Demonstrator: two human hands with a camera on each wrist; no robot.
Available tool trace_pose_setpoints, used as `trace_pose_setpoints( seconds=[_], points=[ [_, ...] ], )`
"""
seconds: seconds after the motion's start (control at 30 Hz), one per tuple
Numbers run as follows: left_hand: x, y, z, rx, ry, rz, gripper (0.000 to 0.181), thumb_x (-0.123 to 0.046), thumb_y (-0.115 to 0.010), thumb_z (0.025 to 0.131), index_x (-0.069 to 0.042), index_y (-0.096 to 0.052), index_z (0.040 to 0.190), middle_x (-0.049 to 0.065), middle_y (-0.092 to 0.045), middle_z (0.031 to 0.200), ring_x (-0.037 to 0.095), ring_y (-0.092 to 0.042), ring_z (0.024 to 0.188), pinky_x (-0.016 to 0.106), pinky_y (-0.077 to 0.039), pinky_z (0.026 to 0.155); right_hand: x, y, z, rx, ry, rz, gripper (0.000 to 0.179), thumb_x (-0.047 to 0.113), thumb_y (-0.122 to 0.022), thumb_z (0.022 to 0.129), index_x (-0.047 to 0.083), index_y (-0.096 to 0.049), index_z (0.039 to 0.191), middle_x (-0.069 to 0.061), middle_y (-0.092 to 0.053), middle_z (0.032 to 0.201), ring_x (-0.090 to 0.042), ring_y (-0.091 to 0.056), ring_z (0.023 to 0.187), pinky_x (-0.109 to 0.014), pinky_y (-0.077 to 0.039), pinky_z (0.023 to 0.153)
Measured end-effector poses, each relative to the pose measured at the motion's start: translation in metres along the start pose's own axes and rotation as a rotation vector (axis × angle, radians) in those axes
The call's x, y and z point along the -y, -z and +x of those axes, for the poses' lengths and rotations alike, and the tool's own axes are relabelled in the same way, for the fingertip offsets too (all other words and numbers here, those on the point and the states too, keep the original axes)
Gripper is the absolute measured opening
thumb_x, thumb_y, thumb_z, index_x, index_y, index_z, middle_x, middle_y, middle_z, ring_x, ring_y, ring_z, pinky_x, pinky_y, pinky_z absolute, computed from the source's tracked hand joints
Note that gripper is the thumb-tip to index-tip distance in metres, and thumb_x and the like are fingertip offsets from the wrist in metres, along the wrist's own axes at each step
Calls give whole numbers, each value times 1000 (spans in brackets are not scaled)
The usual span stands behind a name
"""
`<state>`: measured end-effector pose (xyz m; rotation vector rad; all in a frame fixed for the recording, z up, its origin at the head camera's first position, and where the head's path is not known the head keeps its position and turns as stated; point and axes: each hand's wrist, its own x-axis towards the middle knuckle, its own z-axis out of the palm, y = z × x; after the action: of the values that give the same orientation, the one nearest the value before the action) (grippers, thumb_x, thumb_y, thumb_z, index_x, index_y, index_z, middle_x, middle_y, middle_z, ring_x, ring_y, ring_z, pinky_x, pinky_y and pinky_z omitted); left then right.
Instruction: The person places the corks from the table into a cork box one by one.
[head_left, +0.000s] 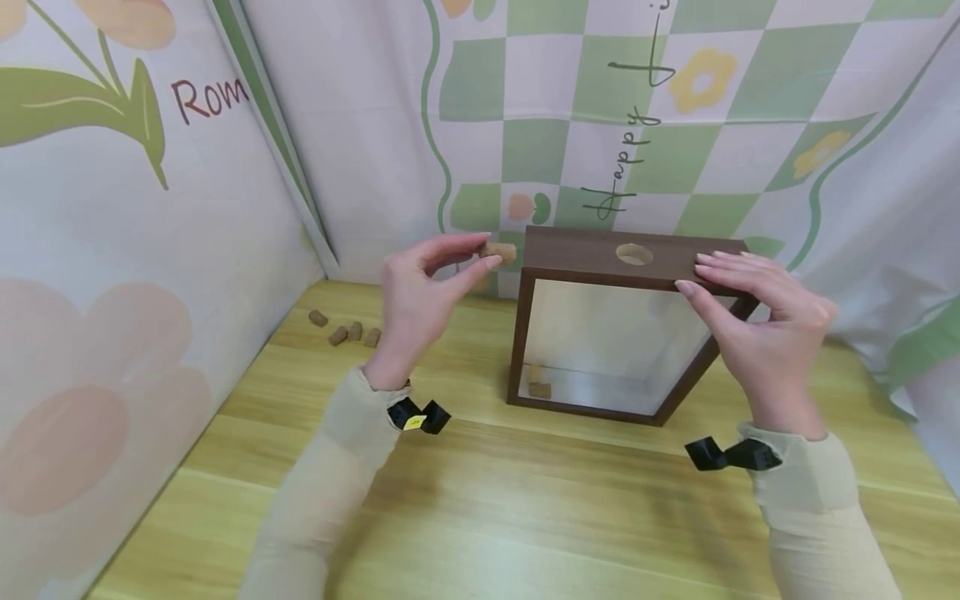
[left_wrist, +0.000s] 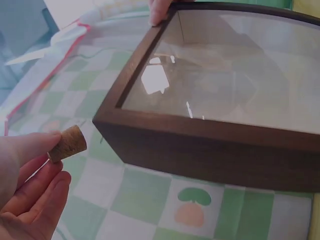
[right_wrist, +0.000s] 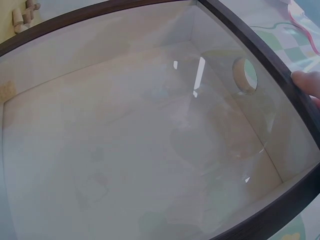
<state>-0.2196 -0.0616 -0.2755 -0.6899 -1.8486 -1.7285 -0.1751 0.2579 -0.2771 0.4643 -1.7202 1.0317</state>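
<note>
My left hand (head_left: pixel 420 300) pinches a cork (head_left: pixel 498 252) between thumb and fingers, just left of the top of a dark wooden shadow box (head_left: pixel 585 250). In the left wrist view the cork (left_wrist: pixel 70 142) points toward the box's corner. The box stands upright with a clear front pane and a round hole (head_left: pixel 634 254) in its top. My right hand (head_left: pixel 772 317) rests on the top right end, fingers over the top and thumb at the front edge. Inside, a cork (head_left: pixel 540 390) lies at the bottom left corner.
Several loose corks (head_left: pixel 355 332) lie on the wooden table (head_left: pixel 480 500) left of the box, behind my left wrist. A checkered curtain (head_left: pixel 540 108) hangs close behind the box. A printed fabric wall (head_left: pixel 150 292) borders the table on the left.
</note>
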Motion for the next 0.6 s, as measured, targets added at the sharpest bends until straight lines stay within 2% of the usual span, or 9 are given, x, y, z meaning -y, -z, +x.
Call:
trace_pose_setpoints(
  seconds=[0.37, 0.6],
  points=[
    [-18, -34, 17, 94, -57, 25, 24, -14, -88, 83, -7, -81, 105, -2, -77, 99, 8, -71, 91, 29, -56, 87, 1, 2, 1, 15, -1, 2, 21, 6, -90, 76, -5, -80, 91, -19, -75, 94, -11, -71, 99, -38, -50, 101],
    [-29, -57, 32, 195, -26, 65, 27, -19, -87, 84, -11, -81, 108, -10, -75, 97, 2, -68, 88, 25, -55, 81, 2, 3, 0, 30, 1, -1, 21, 5, -90, 76, -5, -80, 91, -20, -75, 94, -14, -71, 101, -38, -50, 101]
  ],
)
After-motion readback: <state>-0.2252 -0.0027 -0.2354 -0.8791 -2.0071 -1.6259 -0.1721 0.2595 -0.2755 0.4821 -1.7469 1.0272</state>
